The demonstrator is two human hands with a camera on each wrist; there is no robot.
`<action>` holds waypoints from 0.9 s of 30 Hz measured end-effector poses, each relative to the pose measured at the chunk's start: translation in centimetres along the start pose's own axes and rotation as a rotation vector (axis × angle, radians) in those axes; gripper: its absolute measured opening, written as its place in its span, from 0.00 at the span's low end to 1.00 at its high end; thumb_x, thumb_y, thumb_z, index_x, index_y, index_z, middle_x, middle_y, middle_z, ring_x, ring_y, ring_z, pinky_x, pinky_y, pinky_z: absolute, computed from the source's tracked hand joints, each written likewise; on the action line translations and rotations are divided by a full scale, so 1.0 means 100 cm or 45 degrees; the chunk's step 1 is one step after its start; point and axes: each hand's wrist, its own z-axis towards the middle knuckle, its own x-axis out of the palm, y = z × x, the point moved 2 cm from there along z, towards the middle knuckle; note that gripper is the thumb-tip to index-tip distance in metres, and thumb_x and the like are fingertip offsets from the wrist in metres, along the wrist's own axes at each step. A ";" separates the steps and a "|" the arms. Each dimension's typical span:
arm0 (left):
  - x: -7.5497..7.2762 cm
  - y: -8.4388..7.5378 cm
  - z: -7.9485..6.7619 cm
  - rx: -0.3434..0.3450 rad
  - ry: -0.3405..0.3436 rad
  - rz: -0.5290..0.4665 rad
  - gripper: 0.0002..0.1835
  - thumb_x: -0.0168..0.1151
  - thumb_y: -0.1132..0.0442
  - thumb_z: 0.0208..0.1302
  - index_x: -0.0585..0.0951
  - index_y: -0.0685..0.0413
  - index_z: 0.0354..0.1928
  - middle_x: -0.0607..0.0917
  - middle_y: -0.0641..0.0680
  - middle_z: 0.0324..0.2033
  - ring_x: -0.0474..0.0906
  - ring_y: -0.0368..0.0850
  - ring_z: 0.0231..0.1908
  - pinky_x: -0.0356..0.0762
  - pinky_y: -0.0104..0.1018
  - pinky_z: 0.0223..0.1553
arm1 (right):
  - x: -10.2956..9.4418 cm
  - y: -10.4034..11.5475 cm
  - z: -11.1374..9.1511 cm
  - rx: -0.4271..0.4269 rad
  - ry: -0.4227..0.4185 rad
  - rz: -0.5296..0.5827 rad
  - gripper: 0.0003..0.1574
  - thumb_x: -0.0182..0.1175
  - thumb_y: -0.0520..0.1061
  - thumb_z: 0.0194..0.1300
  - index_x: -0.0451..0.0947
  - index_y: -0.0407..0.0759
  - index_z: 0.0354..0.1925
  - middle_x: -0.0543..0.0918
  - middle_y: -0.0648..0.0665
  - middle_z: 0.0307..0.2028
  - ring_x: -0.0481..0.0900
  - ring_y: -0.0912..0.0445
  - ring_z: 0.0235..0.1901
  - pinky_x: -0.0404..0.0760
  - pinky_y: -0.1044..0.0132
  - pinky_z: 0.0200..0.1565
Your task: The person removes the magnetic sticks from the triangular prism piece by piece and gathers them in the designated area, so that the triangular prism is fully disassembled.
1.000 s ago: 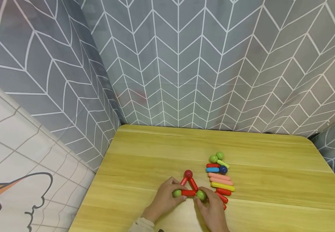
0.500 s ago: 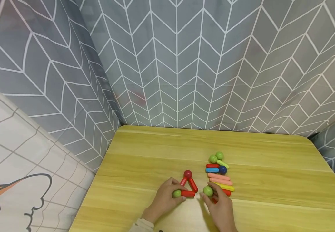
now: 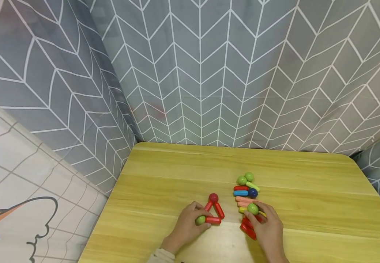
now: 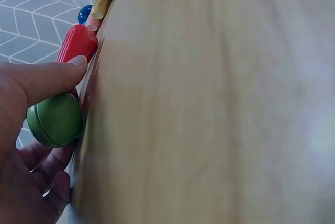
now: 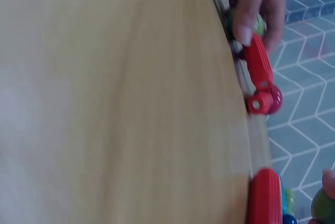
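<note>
On the table, my left hand [image 3: 190, 223] grips a green ball [image 3: 200, 220] at the end of a red stick [image 3: 213, 220]. In the left wrist view, the thumb [image 4: 57, 80] lies across the join of that ball and stick. Two more red sticks [image 3: 219, 210] spread from a dark red ball [image 3: 213, 197], forming a triangle with the first; its right corner has no ball. My right hand [image 3: 270, 228] pinches another green ball [image 3: 252, 208] above the loose sticks. Only a fingertip [image 5: 328, 182] of that hand shows in the right wrist view.
Under and beside the right hand lie loose red sticks [image 3: 248, 231], a yellow stick [image 3: 242, 210] and salmon sticks [image 3: 244, 199]. Further back are a blue stick [image 3: 240, 193], a dark blue ball [image 3: 252, 193], a lime stick [image 3: 253, 186] and two green balls [image 3: 241, 180]. A patterned curtain [image 3: 190, 91] hangs behind the table.
My right hand has lifted its green ball off the triangle's right corner and carried it right, over the loose sticks. The left hand has stayed in place.
</note>
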 end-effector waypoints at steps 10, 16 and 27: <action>-0.001 0.001 -0.002 -0.005 0.037 -0.017 0.12 0.72 0.49 0.60 0.87 0.31 0.47 0.79 0.41 0.46 0.72 0.35 0.46 0.70 0.31 0.47 | -0.016 -0.014 0.020 0.169 0.024 0.117 0.28 0.71 0.38 0.60 0.78 0.37 0.59 0.82 0.31 0.56 0.78 0.74 0.44 0.73 0.92 0.42; -0.002 -0.001 -0.001 0.017 0.020 -0.022 0.11 0.72 0.50 0.60 0.88 0.33 0.46 0.79 0.42 0.45 0.72 0.35 0.45 0.69 0.30 0.45 | -0.020 -0.021 0.029 0.235 0.044 0.149 0.30 0.71 0.40 0.61 0.77 0.36 0.60 0.82 0.28 0.57 0.80 0.73 0.43 0.75 0.90 0.40; -0.001 0.000 -0.001 -0.005 0.026 0.002 0.10 0.73 0.51 0.59 0.88 0.32 0.43 0.78 0.41 0.45 0.72 0.36 0.46 0.70 0.32 0.46 | -0.019 -0.034 0.045 0.120 -0.009 0.078 0.28 0.72 0.40 0.59 0.80 0.33 0.57 0.83 0.31 0.53 0.80 0.74 0.39 0.73 0.92 0.38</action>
